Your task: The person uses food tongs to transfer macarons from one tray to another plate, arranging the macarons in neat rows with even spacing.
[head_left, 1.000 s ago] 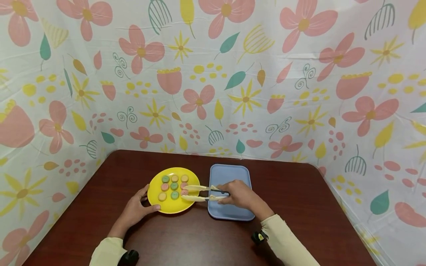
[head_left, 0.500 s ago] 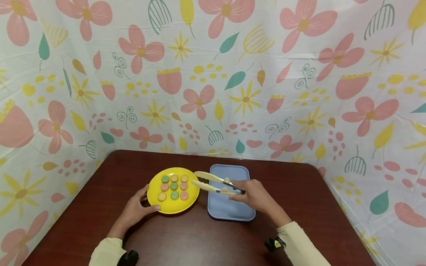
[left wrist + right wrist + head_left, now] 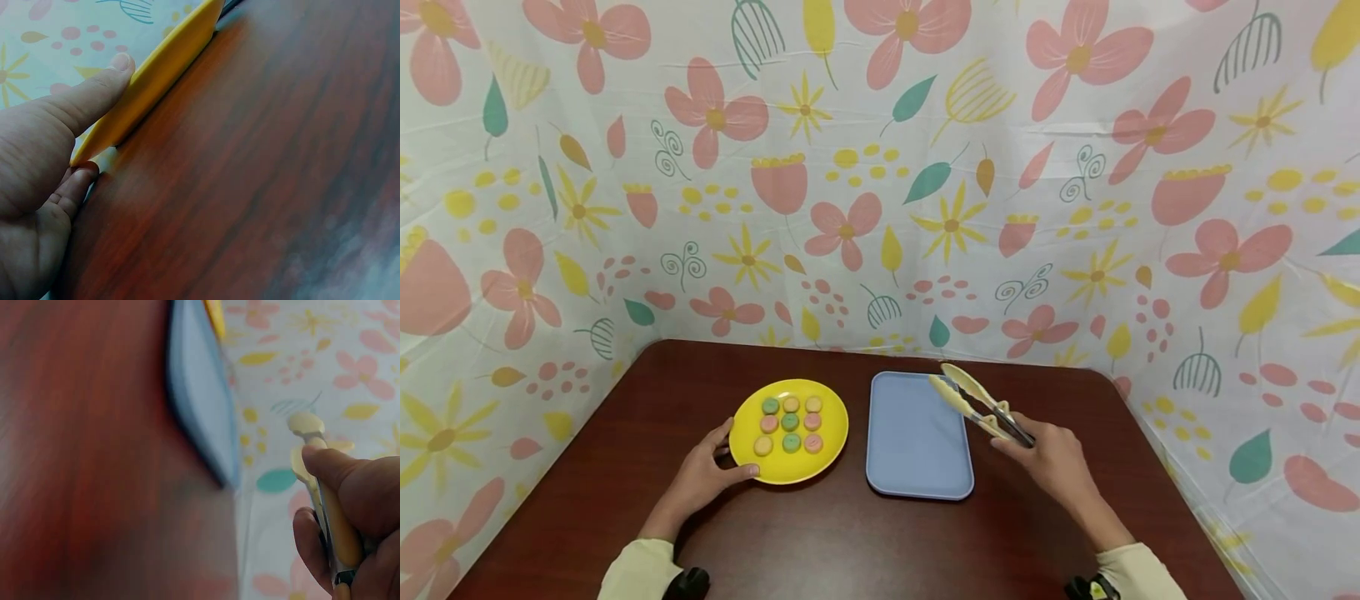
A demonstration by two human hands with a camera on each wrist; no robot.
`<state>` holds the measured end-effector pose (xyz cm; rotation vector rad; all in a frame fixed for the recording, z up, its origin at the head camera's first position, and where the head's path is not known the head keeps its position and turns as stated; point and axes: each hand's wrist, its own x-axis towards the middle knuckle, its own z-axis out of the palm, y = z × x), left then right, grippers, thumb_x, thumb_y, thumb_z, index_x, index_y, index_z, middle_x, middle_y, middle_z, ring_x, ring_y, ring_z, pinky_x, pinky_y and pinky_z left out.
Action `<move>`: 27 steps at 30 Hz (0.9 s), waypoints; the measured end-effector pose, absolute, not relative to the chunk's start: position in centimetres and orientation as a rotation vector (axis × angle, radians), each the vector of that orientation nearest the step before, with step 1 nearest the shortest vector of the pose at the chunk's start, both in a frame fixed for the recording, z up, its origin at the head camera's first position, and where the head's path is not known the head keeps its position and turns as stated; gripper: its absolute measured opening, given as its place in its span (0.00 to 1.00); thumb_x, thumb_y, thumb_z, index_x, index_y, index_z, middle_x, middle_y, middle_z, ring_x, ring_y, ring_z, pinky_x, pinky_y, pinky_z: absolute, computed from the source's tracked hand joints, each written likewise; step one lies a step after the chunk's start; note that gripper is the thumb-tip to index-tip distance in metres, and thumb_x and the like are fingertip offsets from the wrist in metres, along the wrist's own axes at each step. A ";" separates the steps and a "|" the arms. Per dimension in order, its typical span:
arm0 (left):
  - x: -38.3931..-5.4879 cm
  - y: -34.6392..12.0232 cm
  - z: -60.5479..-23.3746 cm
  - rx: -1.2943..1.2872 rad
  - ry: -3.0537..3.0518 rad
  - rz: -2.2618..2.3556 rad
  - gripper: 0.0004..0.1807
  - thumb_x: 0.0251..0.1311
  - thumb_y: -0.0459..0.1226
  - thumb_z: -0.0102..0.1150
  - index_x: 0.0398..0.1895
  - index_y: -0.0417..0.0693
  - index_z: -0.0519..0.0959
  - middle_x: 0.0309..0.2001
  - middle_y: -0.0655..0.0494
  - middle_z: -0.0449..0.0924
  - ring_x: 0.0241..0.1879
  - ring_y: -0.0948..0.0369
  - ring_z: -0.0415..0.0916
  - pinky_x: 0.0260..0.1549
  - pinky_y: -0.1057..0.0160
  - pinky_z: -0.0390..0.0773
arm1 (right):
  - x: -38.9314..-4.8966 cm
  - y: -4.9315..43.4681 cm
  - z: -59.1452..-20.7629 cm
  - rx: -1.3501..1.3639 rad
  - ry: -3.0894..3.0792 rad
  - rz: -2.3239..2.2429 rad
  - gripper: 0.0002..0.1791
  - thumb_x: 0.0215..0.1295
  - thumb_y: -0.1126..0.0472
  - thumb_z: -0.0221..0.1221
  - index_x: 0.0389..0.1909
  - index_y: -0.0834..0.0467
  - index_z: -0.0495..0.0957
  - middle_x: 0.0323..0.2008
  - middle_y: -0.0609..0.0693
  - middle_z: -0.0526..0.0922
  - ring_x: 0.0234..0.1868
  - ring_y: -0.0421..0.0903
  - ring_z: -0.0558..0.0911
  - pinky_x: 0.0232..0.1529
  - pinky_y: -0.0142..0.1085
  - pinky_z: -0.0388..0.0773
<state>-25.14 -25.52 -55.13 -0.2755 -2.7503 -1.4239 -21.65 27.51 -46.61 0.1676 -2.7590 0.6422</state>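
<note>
My left hand grips the left rim of a round yellow plate, its thumb on top of the rim and fingers underneath, as the left wrist view shows. Several macarons, green, pink and pale yellow, sit on the plate in rows. In my right hand is a pair of tongs with cream tips and metal arms. The tips stand apart with nothing between them, over the upper right edge of a blue tray. The right wrist view shows thumb and fingers wrapped round the tongs.
The blue tray lies bare on the dark brown table, a short gap to the right of the plate. A white cloth with a flower print hangs behind the table and along both sides.
My right hand has carried the tongs from over the plate's right side, rightward across the tray to its right edge. The left hand and plate stay put.
</note>
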 end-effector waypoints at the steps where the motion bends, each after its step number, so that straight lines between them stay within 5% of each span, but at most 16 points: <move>1: -25.1 -25.6 -55.1 -0.277 -2.751 -1.420 0.58 0.47 0.56 0.71 0.74 0.39 0.50 0.71 0.39 0.55 0.60 0.45 0.67 0.54 0.46 0.72 | -21.5 28.2 -46.8 0.145 -2.757 0.625 0.34 0.54 0.38 0.65 0.57 0.55 0.79 0.18 0.44 0.74 0.20 0.43 0.68 0.23 0.36 0.65; 11: -25.3 -25.9 -55.2 -0.269 -2.787 -1.357 0.58 0.48 0.57 0.69 0.75 0.42 0.49 0.72 0.42 0.55 0.60 0.47 0.67 0.56 0.46 0.70 | -20.1 33.1 -49.1 -0.014 -2.779 0.557 0.37 0.56 0.38 0.64 0.56 0.63 0.77 0.43 0.67 0.82 0.36 0.61 0.82 0.30 0.55 0.73; 27: -25.3 -25.7 -55.3 -0.262 -2.790 -1.385 0.59 0.47 0.58 0.69 0.75 0.41 0.49 0.72 0.41 0.54 0.60 0.46 0.67 0.56 0.46 0.70 | -19.4 35.3 -50.2 -0.091 -2.871 0.482 0.35 0.56 0.40 0.64 0.52 0.65 0.79 0.41 0.69 0.82 0.34 0.64 0.81 0.28 0.58 0.72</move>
